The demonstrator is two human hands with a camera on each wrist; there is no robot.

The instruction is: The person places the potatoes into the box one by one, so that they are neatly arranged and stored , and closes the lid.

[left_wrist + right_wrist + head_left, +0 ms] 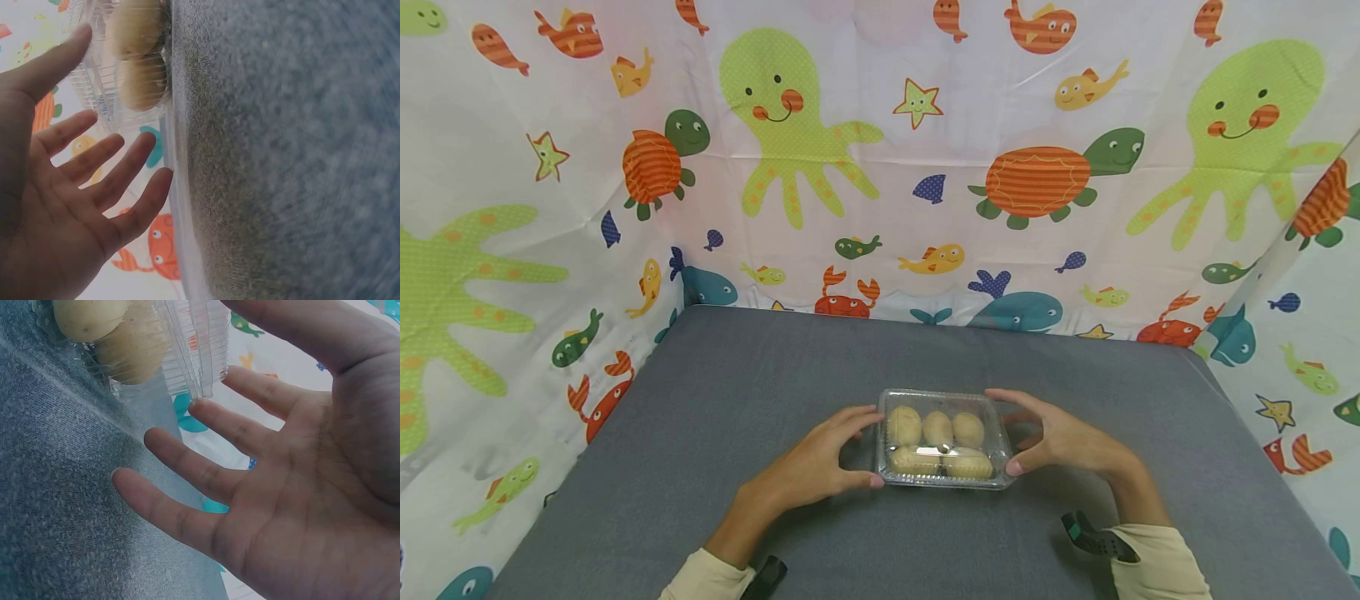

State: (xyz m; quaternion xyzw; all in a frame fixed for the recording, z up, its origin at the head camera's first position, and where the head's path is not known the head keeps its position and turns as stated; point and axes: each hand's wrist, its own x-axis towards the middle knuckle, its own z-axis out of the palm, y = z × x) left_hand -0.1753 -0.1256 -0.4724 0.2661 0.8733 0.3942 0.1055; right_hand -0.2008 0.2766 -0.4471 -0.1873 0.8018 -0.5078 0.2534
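Note:
A clear plastic clamshell box (943, 483) stands closed on the grey table, with several small pale potatoes (937, 429) showing through its lid. My left hand (808, 462) is at the box's left side, its thumb and fingers spread apart and the tips close to the edge. In the left wrist view, the palm and fingers of that left hand (81, 181) are plainly loose. On the opposite side, my right hand (1063, 433) spans the right edge. The right wrist view shows that hand (275, 469) with fingers extended, one or two tips at the box's rim (200, 356).
The grey cloth-covered table (760, 358) stretches out around the box. A white curtain (917, 208) printed with sea animals encloses it at the back and both sides. Dark straps (1097, 537) circle the wrists near the pale sleeves.

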